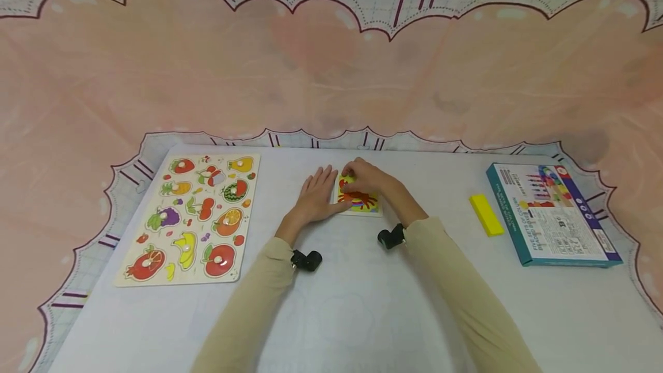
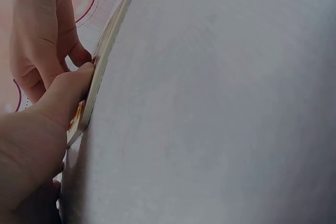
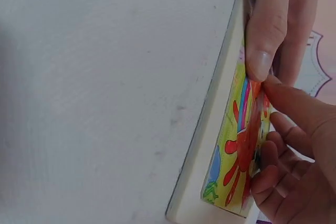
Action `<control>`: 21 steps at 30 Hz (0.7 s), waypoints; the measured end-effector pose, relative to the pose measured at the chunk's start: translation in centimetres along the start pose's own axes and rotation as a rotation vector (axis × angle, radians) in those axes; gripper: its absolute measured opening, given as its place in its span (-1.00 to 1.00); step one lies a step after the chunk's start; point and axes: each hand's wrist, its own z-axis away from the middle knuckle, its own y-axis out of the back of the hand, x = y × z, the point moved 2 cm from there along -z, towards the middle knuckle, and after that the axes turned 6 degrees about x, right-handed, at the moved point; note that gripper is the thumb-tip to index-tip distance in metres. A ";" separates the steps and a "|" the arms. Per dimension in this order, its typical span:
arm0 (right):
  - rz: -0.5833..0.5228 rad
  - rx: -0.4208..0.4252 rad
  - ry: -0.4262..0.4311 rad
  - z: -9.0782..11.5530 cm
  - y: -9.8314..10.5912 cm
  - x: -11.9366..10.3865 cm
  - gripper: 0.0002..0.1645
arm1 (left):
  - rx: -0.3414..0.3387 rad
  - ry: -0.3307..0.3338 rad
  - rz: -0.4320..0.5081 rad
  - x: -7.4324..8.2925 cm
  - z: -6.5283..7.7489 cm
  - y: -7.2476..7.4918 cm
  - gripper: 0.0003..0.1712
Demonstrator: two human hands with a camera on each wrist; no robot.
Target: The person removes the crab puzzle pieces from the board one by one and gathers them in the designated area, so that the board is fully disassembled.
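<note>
A small wooden crab puzzle (image 1: 364, 201), with a red crab on a yellow picture, lies in a pale frame. My left hand (image 1: 315, 195) lies along its left side, fingers straight, the thumb reaching onto the picture. Over the puzzle's upper left part bends my right hand (image 1: 366, 177). In the right wrist view, its thumb meets the picture right by the left thumb (image 3: 260, 66), while its other fingers curl at the far edge. I cannot tell whether they pinch a piece, as the fingers hide that part. The left wrist view shows the frame's edge (image 2: 100, 77) side-on.
A fruit puzzle board (image 1: 209, 229) lies on the left of the white table (image 1: 352, 309). To the right are a yellow block (image 1: 486, 215) and a teal-edged box (image 1: 559, 217). Black wrist cameras (image 1: 307, 261) sit under both wrists.
</note>
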 end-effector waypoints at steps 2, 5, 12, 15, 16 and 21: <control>0.018 -0.006 -0.004 -0.1 -0.1 -0.1 -0.47 | -0.001 0.002 -0.005 0.0 0.0 0.0 0.08; 0.049 -0.009 -0.011 -0.2 -0.2 -0.2 -0.47 | -0.002 0.004 -0.006 0.0 -0.1 0.0 0.08; 0.065 -0.047 -0.025 -0.8 -0.1 -0.3 -0.44 | -0.005 0.003 0.000 0.0 -0.2 -0.2 0.08; 0.060 -0.074 -0.025 -0.9 0.0 -0.5 -0.43 | -0.009 0.011 -0.007 0.0 -0.2 -0.1 0.08; 0.057 -0.084 -0.029 -0.9 0.1 -0.5 -0.43 | -0.008 0.010 -0.009 0.0 -0.2 -0.1 0.08; 0.045 -0.121 -0.066 -1.1 0.1 -0.7 -0.42 | -0.004 0.005 -0.010 -0.1 -0.1 -0.1 0.08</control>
